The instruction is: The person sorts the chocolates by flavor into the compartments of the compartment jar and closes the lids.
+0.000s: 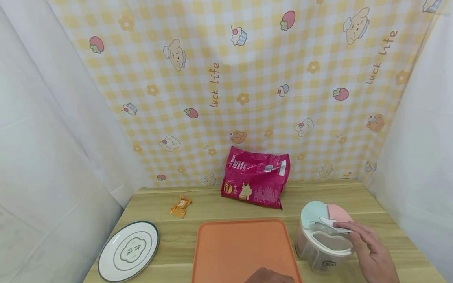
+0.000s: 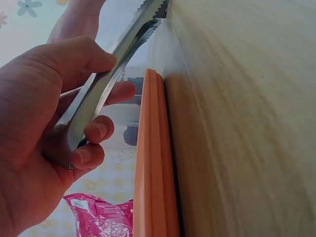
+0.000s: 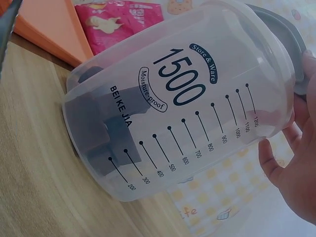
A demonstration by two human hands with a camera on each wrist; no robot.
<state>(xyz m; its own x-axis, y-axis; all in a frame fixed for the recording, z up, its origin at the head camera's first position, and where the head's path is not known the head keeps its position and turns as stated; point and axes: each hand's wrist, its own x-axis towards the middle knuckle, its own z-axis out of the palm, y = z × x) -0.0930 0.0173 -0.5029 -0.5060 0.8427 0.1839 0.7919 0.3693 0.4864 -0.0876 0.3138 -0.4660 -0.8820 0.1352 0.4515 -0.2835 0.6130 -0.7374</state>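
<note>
My left hand point(image 1: 269, 276), at the lower edge of the head view, holds metal tongs point(image 2: 94, 94) with serrated tips; the left wrist view shows thumb and fingers around them, close to the orange tray point(image 1: 244, 251). A clear storage canister point(image 1: 327, 259) marked 1500 stands to the right of the tray. My right hand point(image 1: 375, 249) pinches its raised lid flap point(image 1: 323, 226), and the opening beneath is exposed. Other fingers are right at the rim in the right wrist view. Dark, blocky pieces point(image 3: 118, 128) lie at the bottom of the canister.
A white plate point(image 1: 109, 255) with a dark green rim sits at the left. Behind it lies an orange-wrapped candy point(image 1: 180, 207). A magenta snack bag point(image 1: 256, 177) leans against the checked cloth point(image 1: 262, 118) at the back. White cloth hangs on both sides.
</note>
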